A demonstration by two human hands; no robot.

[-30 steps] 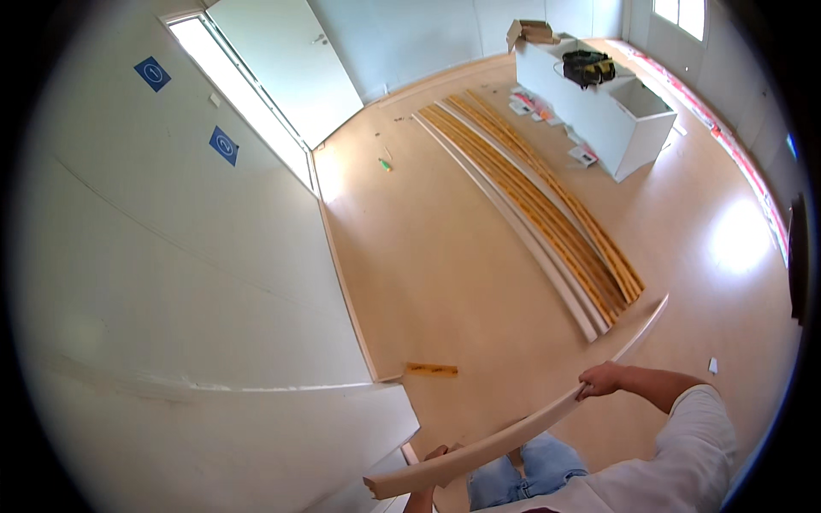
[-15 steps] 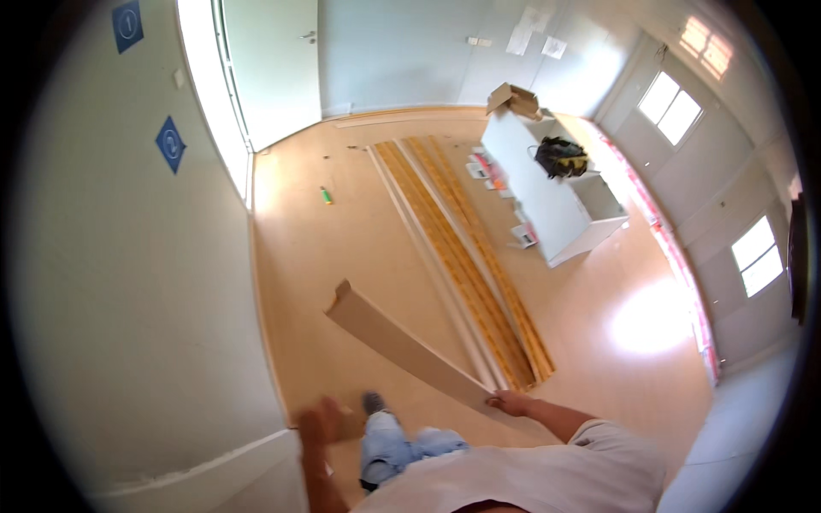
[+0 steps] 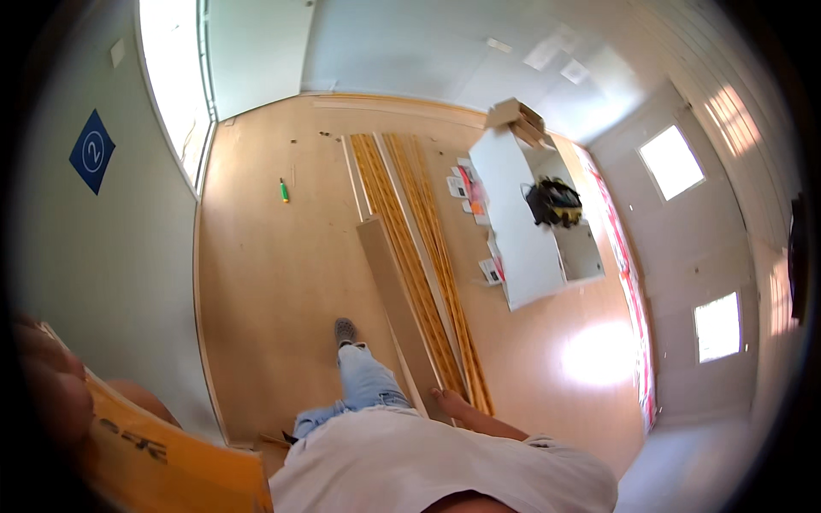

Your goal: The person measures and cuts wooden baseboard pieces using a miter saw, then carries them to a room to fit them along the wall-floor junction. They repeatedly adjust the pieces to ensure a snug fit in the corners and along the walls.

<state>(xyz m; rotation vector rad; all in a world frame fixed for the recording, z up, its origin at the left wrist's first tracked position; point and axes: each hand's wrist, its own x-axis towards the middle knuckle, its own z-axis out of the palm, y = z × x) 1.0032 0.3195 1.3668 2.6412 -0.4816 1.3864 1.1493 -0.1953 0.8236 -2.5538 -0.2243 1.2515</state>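
Observation:
My right hand (image 3: pixel 449 402) is closed on the near end of a long, flat brown board (image 3: pixel 395 295). The board slants away from me and overlaps the left side of several long yellow-patterned strips (image 3: pixel 402 265) on the floor. At the lower left, close to the camera, my left hand (image 3: pixel 53 380) grips a flat orange piece (image 3: pixel 175 445) with dark print. Shadow and the picture's rim partly hide those fingers. What the piece is made of, I cannot tell.
A white cabinet (image 3: pixel 505 214) lies at the right, bearing a dark bag (image 3: pixel 554 203) and an open cardboard box (image 3: pixel 517 120). Small packs (image 3: pixel 469 188) lie beside it. A green-handled tool (image 3: pixel 284 191) is on the floor, near the open door (image 3: pixel 256 60). A wall (image 3: pixel 137 274) stands close at my left.
My left hand has risen to the lower left and now shows with the orange piece. The brown board has swung right, toward the yellow strips. My view has shifted.

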